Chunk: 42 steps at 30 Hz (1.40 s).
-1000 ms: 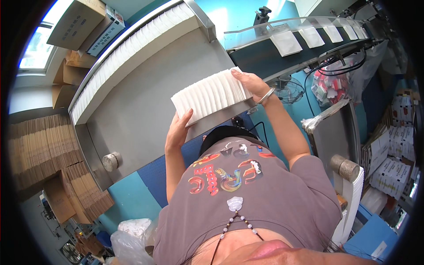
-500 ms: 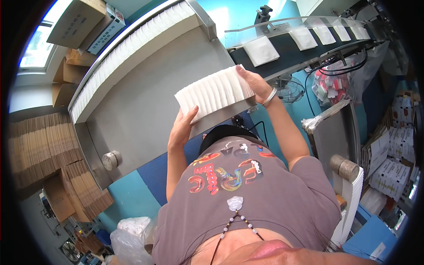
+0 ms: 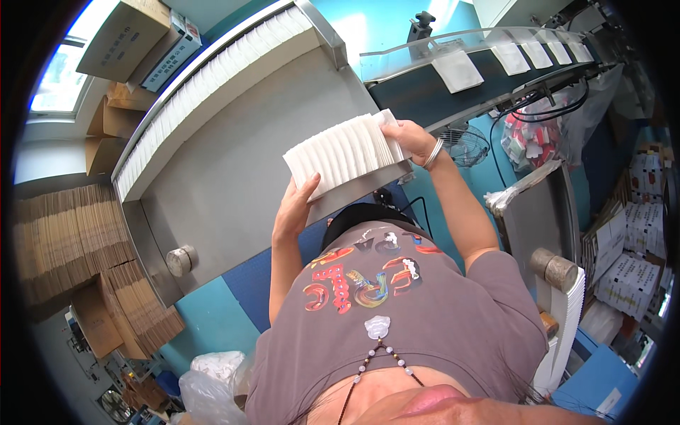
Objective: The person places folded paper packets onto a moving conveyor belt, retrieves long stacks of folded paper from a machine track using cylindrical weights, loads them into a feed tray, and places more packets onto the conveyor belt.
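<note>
A stack of folded white paper napkins (image 3: 336, 157) stands on edge between my two hands, above the near edge of the grey metal table (image 3: 234, 166). My left hand (image 3: 292, 210) is closed on its left end, with the thumb across the near face. At the opposite end my right hand (image 3: 414, 142) grips the stack, its fingers partly hidden. A few napkins there lean slightly apart from the others. Along the table's curved far side runs a long row of white napkins (image 3: 230, 78).
To the right, a dark conveyor belt (image 3: 404, 93) carries several flat white napkins (image 3: 457, 71) behind a clear guard. A metal knob (image 3: 180, 261) stands on the table's left side. Flattened cartons (image 3: 71, 227) are stacked at left. A small fan (image 3: 464, 145) sits below the belt.
The napkins on the belt have moved right. My right hand has shifted slightly lower and right, and napkins at that end of the stack now fan outward. My left hand has barely moved.
</note>
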Available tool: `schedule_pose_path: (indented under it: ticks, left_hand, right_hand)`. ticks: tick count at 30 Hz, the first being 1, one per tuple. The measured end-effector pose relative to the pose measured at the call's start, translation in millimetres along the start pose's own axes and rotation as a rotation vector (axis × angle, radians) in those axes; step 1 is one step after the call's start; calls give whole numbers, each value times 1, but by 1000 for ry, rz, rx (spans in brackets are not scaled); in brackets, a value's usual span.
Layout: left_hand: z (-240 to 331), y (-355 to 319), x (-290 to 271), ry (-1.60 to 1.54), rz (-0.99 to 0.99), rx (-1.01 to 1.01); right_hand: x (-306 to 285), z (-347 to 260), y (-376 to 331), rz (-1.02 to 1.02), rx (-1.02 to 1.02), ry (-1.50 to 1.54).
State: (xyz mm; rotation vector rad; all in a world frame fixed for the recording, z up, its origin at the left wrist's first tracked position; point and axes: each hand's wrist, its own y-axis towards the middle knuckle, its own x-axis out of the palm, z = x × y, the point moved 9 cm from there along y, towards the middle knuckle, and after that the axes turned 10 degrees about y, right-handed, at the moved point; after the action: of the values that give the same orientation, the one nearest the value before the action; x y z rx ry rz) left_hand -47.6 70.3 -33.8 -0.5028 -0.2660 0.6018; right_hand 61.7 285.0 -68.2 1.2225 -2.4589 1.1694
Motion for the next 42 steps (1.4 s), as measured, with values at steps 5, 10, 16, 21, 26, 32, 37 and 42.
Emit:
schedule_pose_path:
  ticks: [5,10,16,21,26,32,37,42]
  left_hand:
    - [-3,2,0,5,7,-8]
    - [-2,6,5,-14,-4,8]
    - [-8,11,3,1,-10,10]
    - [-8,7,4,12,-8,-21]
    - [-6,10,11,-27,-73,16]
    - [0,6,12,14,-16,13]
    - [-4,9,11,49,-5,-3]
    - [-3,8,15,-2,-55,25]
  right_hand:
    - [-53,-13,31,122,-209,729]
    - [12,-3,10,-264,2,443]
    - [14,-4,3,-38,-93,183]
    - [-18,-15,9,207,-243,-317]
    - [-51,-4,26,156,-175,643]
    - [32,-14,-19,8,-144,62]
    - [27,-2,-4,-20,-100,162]
    - [8,0,2,148,-324,-259]
